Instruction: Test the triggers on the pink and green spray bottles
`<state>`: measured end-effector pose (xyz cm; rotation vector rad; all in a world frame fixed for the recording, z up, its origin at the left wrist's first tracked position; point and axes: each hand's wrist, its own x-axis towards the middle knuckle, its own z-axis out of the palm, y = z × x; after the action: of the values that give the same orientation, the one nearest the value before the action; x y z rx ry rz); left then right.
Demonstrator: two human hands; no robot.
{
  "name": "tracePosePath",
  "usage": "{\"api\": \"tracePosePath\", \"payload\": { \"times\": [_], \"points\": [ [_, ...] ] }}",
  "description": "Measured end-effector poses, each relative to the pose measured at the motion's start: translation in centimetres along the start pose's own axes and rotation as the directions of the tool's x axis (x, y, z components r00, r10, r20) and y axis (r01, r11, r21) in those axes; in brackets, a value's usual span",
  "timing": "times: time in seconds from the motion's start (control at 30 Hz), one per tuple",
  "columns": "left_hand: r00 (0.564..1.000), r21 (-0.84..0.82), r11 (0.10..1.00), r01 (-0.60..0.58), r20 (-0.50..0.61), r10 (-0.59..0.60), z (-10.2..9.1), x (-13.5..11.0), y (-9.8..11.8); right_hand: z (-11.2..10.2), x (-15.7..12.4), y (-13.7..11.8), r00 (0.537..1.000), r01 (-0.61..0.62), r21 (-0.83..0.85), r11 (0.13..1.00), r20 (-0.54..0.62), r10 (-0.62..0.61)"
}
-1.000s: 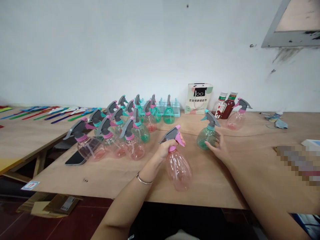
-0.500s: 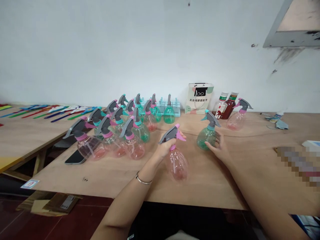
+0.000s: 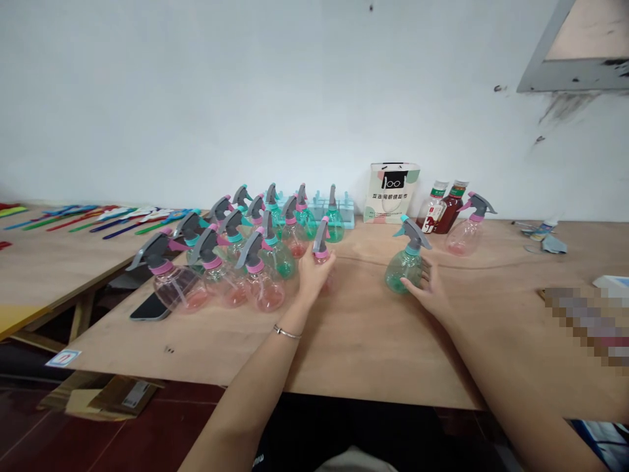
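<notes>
My left hand (image 3: 313,272) is wrapped round a pink spray bottle (image 3: 322,246) with a grey trigger head, holding it upright on the wooden table (image 3: 373,341) at the right edge of a group of several pink and green spray bottles (image 3: 230,262). My right hand (image 3: 426,288) rests against the side of a green spray bottle (image 3: 405,259) with a teal collar, fingers curved on its body.
A phone (image 3: 150,306) lies by the table's left edge. At the back stand a small paper bag (image 3: 393,193), two drink bottles (image 3: 442,206), another pink spray bottle (image 3: 466,226) and a light blue rack (image 3: 319,210). Coloured strips (image 3: 98,219) cover a second table to the left.
My left hand carried the pink bottle from near me, tilted, away and left, and stood it upright beside the group. My right hand stayed on the green bottle.
</notes>
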<state>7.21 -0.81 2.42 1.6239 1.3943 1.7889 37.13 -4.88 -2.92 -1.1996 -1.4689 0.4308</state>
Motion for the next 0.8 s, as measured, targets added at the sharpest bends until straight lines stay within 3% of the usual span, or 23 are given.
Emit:
{"api": "tracePosePath", "payload": {
  "times": [0.13, 0.37, 0.5, 0.6, 0.7, 0.77, 0.8],
  "points": [
    [0.998, 0.099, 0.995, -0.024, -0.052, 0.030, 1.9, 1.7, -1.8, 0.1, -0.1, -0.2, 1.000, -0.018, 0.011, 1.000, 0.009, 0.018],
    [0.997, 0.138, 0.990, -0.028, 0.077, 0.018, 4.5, 7.4, -3.2, 0.3, -0.2, -0.4, 1.000, 0.004, -0.015, 1.000, 0.019, -0.004],
    [0.995, 0.088, 0.995, 0.041, 0.083, -0.048, 5.5, 8.6, -3.3, 0.5, -0.3, -0.4, 0.999, 0.032, -0.029, 0.999, 0.019, -0.031],
    [0.998, 0.069, 0.997, -0.021, -0.054, 0.025, 5.3, 7.5, -2.8, 0.6, -0.4, -0.5, 0.999, 0.028, -0.025, 0.999, 0.027, -0.027],
    [0.945, 0.051, 0.965, -0.258, -0.195, 0.263, 4.2, 4.3, -1.3, 0.9, -0.5, -0.7, 0.999, 0.039, -0.038, 0.999, 0.009, -0.038],
    [0.909, -0.015, 0.913, -0.408, -0.098, 0.405, 3.6, 1.6, 0.5, 1.2, -0.6, -1.0, 0.994, 0.109, -0.099, 0.989, -0.009, -0.110],
    [0.898, -0.065, 0.897, -0.438, 0.015, 0.440, 3.4, 0.3, 1.5, 1.4, -0.8, -1.3, 0.988, 0.154, -0.146, 0.977, -0.006, -0.157]
  ]
}}
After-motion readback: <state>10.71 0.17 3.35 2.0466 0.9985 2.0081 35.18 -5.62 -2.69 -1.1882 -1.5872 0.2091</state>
